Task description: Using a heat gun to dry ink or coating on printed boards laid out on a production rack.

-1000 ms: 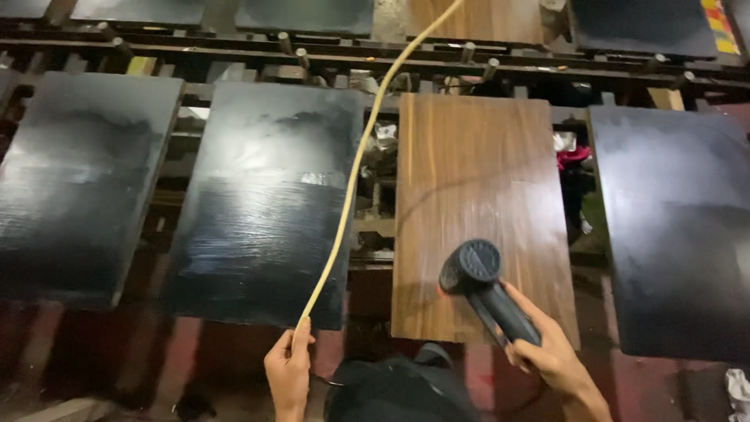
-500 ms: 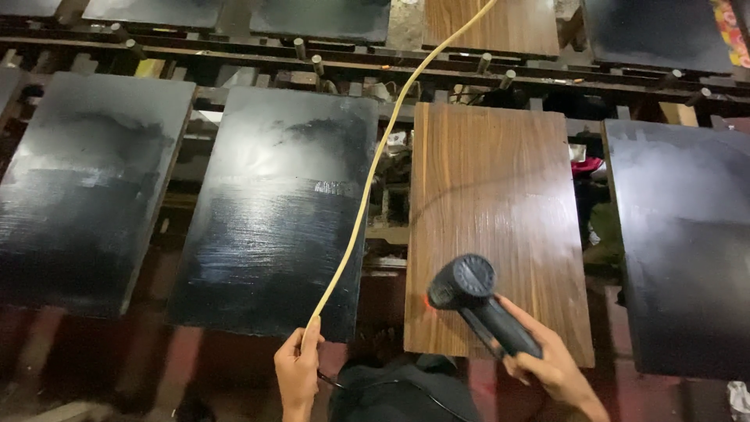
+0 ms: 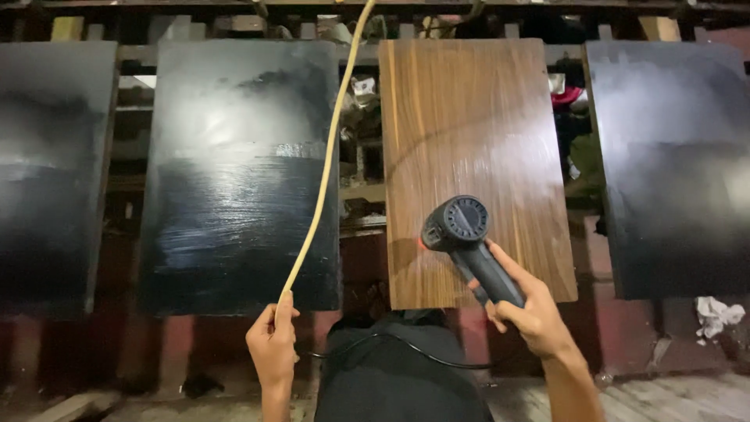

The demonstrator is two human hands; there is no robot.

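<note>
Right hand (image 3: 525, 311): clenched around the handle of a dark grey heat gun (image 3: 469, 244), thumb along the grip; the tool's round vented rear faces the camera and its nozzle end points down at the lower left part of a wood-grain panel (image 3: 476, 148), where a faint reddish glow shows on the surface beside the tool. A black power cord (image 3: 406, 348) trails from below the handle, across the person's dark clothing, toward the left. Left hand (image 3: 272, 344): raised, fingers pinched around the lower end of a thin pale yellow hose (image 3: 324, 164), which rises in a long curve across the gap between two panels and leaves the frame at the top. Wood-grain panel: brown, upright-oblong, lying flat on a rack (image 3: 234, 30) of dark bars and wooden slats. Left of it, across the gap, a glossy black panel (image 3: 234, 172) with light glare in its upper half; a second black panel (image 3: 47, 164) at the far left edge; a third black panel (image 3: 672, 156) at the right, apart from the wood-grain one. Crumpled white rag (image 3: 717, 312) on the floor at lower right.
</note>
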